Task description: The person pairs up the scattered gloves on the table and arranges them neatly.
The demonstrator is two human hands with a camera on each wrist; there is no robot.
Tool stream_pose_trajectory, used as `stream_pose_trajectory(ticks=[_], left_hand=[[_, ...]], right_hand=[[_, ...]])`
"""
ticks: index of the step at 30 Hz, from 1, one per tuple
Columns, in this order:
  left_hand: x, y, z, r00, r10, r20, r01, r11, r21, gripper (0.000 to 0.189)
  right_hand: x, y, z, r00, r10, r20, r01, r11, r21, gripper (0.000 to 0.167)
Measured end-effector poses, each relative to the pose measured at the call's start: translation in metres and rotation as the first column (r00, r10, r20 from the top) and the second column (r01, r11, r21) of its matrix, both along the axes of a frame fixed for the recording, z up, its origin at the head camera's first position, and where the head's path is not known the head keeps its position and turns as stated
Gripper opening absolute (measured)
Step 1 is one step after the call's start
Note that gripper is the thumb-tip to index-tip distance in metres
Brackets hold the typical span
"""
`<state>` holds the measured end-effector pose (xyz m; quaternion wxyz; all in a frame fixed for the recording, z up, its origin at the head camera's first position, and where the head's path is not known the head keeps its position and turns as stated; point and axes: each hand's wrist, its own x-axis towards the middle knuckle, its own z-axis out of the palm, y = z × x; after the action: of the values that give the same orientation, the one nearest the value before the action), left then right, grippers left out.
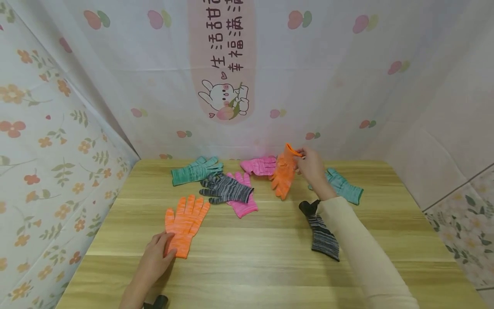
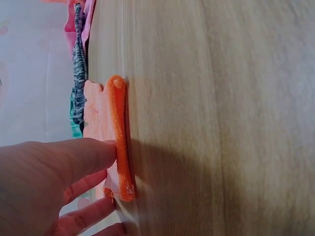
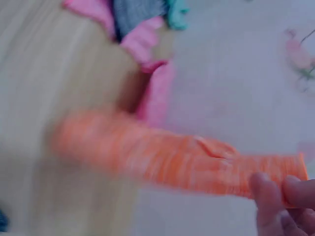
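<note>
My right hand (image 1: 311,168) pinches an orange knit glove (image 1: 284,174) by its cuff. The glove hangs fingers-down above the far side of the table, and in the right wrist view it stretches sideways, blurred. A second orange glove (image 1: 187,221) lies flat at the left with its fingers pointing away from me. My left hand (image 1: 154,255) touches its lower left edge. Seen from the left wrist, the thumb rests at the glove's orange cuff (image 2: 120,142), the other fingers loosely spread beside it.
Behind lie a green glove (image 1: 197,169), a black-grey glove (image 1: 227,189) overlapping a pink glove (image 1: 245,206), and another pink glove (image 1: 260,166). Right of these are a green glove (image 1: 345,186) and a black-grey glove (image 1: 324,238), partly behind the right forearm. A printed curtain (image 1: 270,86) backs the table.
</note>
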<state>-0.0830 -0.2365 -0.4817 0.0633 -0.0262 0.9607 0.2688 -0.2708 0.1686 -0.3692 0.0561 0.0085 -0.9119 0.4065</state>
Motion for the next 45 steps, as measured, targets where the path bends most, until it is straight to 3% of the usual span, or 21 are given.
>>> stream_pose_trajectory(ticks=[7, 12, 15, 24, 28, 33, 36, 39, 43, 45], left_hand=[[0.001, -0.001, 0.0, 0.999, -0.02, -0.032, 0.021, 1.0, 0.01, 0.045], [0.001, -0.002, 0.001, 0.999, -0.009, -0.031, 0.009, 1.0, 0.004, 0.045], [0.001, -0.003, -0.001, 1.0, -0.009, -0.029, 0.01, 1.0, 0.004, 0.045], [0.001, 0.0, 0.0, 0.998, -0.009, -0.068, 0.01, 1.0, 0.006, 0.044], [0.001, 0.0, 0.001, 0.999, -0.01, -0.053, 0.011, 1.0, 0.007, 0.044], [0.002, -0.001, 0.002, 0.999, -0.011, -0.038, 0.011, 1.0, -0.006, 0.045], [0.001, -0.001, 0.001, 0.999, -0.005, -0.033, 0.004, 1.0, -0.023, 0.045], [0.001, -0.002, 0.001, 1.0, -0.002, -0.03, 0.001, 0.999, -0.033, 0.045], [0.001, -0.001, 0.0, 0.999, -0.014, -0.042, 0.013, 0.999, -0.04, 0.045], [0.0, -0.001, -0.001, 0.996, -0.038, -0.08, 0.034, 0.998, -0.044, 0.042]], right_hand=[[0.014, -0.034, 0.043, 0.986, 0.163, -0.044, -0.153, 0.973, 0.173, 0.027], [0.021, -0.068, 0.055, 0.966, 0.251, -0.06, -0.243, 0.963, 0.116, 0.025], [0.024, -0.093, 0.052, 0.955, 0.289, -0.067, -0.284, 0.956, 0.078, 0.023], [0.032, -0.173, 0.019, 0.905, 0.424, -0.044, -0.426, 0.903, -0.06, 0.022], [0.033, -0.193, 0.009, 0.909, 0.417, -0.027, -0.416, 0.895, -0.16, 0.024], [0.038, -0.208, -0.002, 0.916, 0.384, -0.118, -0.4, 0.898, -0.182, 0.025], [0.049, -0.218, -0.012, 0.908, 0.395, -0.143, -0.414, 0.897, -0.154, 0.026], [0.07, -0.231, -0.03, 0.882, 0.459, -0.109, -0.469, 0.877, -0.099, 0.025], [0.102, -0.244, -0.06, 0.842, 0.539, -0.018, -0.535, 0.84, 0.087, 0.022], [0.115, -0.249, -0.073, 0.837, 0.547, 0.01, -0.539, 0.822, 0.187, 0.02]])
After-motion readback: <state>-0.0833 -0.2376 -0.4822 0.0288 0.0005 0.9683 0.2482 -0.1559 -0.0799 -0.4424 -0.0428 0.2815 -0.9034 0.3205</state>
